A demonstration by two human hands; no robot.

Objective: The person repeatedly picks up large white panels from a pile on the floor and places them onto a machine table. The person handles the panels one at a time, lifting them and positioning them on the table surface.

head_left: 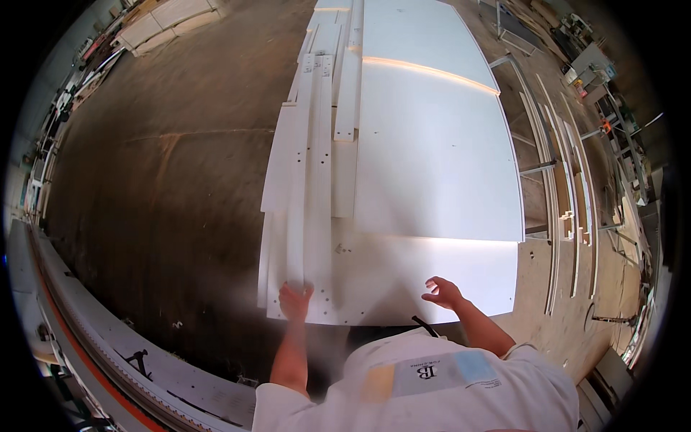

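My left hand (pixel 294 301) is closed round the near end of a long, narrow white board (pixel 297 209), which runs away from me over the stack. Beside that strip lies a second narrow white board (pixel 322 209) with small dark holes. My right hand (pixel 443 294) is over the near white panel (pixel 432 266); its fingers are half bent and apart, with nothing in them. Whether it touches the panel, I cannot tell. Farther off, a large white panel (pixel 439 151) overlaps the near one, and another shorter white strip (pixel 348 101) lies along its left edge.
Left of the stack is a brown floor (pixel 158 180). A long machine bed with an orange stripe (pixel 79 331) curves along the lower left. Several thin boards (pixel 554 216) stand to the right near a metal frame (pixel 538 168). Stacked sheets (pixel 165 21) lie at the far left.
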